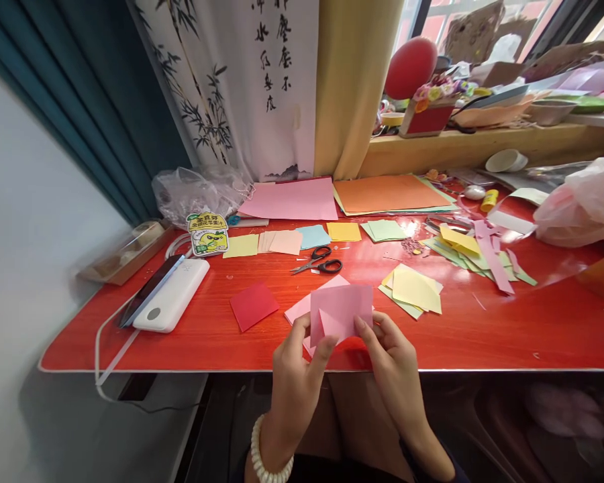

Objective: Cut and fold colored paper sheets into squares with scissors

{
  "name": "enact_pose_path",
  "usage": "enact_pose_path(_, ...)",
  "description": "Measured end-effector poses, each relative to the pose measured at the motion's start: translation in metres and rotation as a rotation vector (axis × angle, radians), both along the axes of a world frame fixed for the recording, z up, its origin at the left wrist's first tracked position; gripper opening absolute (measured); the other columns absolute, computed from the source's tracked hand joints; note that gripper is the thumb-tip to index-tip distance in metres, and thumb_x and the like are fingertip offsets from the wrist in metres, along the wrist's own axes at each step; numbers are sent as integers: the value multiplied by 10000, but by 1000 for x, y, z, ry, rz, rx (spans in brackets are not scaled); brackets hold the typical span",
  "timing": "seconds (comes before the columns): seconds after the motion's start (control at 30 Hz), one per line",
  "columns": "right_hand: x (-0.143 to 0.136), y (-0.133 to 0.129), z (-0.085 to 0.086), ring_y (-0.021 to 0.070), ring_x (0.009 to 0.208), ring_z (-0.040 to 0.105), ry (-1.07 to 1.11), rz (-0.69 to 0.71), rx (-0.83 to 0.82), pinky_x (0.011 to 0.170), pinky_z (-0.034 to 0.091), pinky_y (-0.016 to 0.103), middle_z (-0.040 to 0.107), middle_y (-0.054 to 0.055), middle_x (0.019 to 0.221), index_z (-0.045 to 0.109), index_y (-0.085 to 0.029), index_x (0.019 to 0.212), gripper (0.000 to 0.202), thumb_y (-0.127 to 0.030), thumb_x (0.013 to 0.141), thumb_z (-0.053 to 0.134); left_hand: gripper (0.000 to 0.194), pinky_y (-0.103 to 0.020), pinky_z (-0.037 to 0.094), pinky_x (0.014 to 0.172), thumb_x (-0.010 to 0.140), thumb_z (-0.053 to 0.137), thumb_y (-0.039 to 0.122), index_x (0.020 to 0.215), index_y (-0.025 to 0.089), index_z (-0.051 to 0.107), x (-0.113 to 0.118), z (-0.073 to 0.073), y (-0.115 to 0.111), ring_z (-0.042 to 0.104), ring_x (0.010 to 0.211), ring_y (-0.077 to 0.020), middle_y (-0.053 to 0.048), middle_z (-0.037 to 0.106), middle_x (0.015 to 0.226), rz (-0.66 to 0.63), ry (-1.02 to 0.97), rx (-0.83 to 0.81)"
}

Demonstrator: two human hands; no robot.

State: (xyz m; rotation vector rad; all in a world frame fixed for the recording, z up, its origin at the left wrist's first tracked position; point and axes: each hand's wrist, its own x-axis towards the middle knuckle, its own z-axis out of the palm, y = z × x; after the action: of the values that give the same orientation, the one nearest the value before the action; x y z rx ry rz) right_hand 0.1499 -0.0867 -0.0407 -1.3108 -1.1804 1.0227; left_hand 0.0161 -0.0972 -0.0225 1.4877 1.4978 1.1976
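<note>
Pink paper sheet (349, 305), one, flap at lower left: held up near the front edge of the red tabletop (181, 352). Left hand (296, 376), beaded bracelet (268, 463) at wrist: grip pinching its lower left. Right hand (395, 352): grip pinching its lower right. Behind: pink paper pieces (298, 308); black-handled scissors (319, 261). Leftward: red paper square (254, 306).

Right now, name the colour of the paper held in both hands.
The held paper is pink, as the head view shows.
</note>
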Motion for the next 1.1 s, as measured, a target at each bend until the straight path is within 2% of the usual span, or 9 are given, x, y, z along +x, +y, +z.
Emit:
enact_pose_path(0.1, 2, 3, -7, 239, 1060, 585, -131, 37, 94, 897, 444, 361, 636, 39, 1138, 556, -269, 1065, 195, -366, 899, 523, 142, -311, 450, 865, 886, 513, 274, 957, 197, 609, -3, -4, 7, 608, 947, -205, -60, 672, 978, 50, 129, 78)
enact_pose_path(0.23, 3, 7, -8, 215, 1197, 507, -192, 142, 121, 1004, 390, 386, 562, 44, 1270, 461, -277, 1202, 301, -252, 902, 476, 314, -383, 368, 1022, 858, 509, 166, 1164, 226, 545, -10, -13, 13, 508, 1191, -226, -67, 600, 1230, 24, 125, 99)
enact_pose_path(0.33, 1, 9, -5, 215, 1178, 519, -238, 135, 119, 993, 408, 407, 562, 70, 1260, 449, -256, 1196, 290, -235, 907, 435, 372, -401, 364, 1034, 877, 493, 189, 1246, 224, 472, -11, -14, 13, 506, 1203, -219, -78, 594, 1245, 11, 94, 71)
enact_pose_path(0.4, -1, 11, -2, 227, 1166, 524, -307, 119, 134, 985, 415, 420, 582, 87, 1224, 497, -241, 1140, 232, -283, 926, 416, 335, -412, 378, 1016, 906, 466, 247, 1241, 224, 468, -11, -12, 13, 524, 1179, -220, -82, 620, 1200, 16, 98, 60)
enact_pose_path(0.5, -4, 14, 1, 243, 1195, 506, -367, 84, 183, 994, 413, 438, 572, 108, 1246, 529, -222, 1127, 257, -351, 937, 411, 316, -415, 422, 967, 915, 459, 303, 1223, 232, 473, -9, -9, 14, 538, 1158, -232, -91, 599, 1223, 53, 104, 62)
enact_pose_path(0.67, -5, 19, -3, 231, 1166, 542, -352, 66, 211, 947, 470, 423, 577, 105, 1250, 460, -216, 1227, 320, -346, 937, 419, 368, -404, 426, 997, 910, 451, 207, 1272, 228, 389, -8, -14, 20, 546, 1150, -193, -86, 588, 1208, 11, 88, 124)
enact_pose_path(0.83, -7, 21, -8, 214, 1186, 528, -334, 102, 254, 979, 451, 425, 570, 110, 1256, 406, -216, 1277, 340, -309, 949, 400, 446, -368, 477, 972, 908, 433, 151, 1331, 236, 319, -6, -20, 26, 557, 1143, -177, -94, 539, 1264, -13, 80, 188)
enact_pose_path(0.93, -10, 23, -7, 197, 1176, 528, -381, 113, 289, 962, 466, 393, 567, 105, 1252, 431, -214, 1266, 318, -268, 959, 371, 467, -343, 478, 983, 911, 418, 127, 1355, 231, 313, -5, -19, 29, 529, 1191, -176, -97, 538, 1269, -41, 154, 239)
enact_pose_path(1.1, -13, 27, -9, 186, 1158, 525, -394, 114, 321, 959, 466, 374, 560, 104, 1236, 450, -204, 1229, 290, -230, 962, 341, 415, -352, 464, 1005, 926, 375, 117, 1329, 212, 403, -5, -15, 32, 500, 1217, -184, -100, 500, 1313, -82, 393, 288)
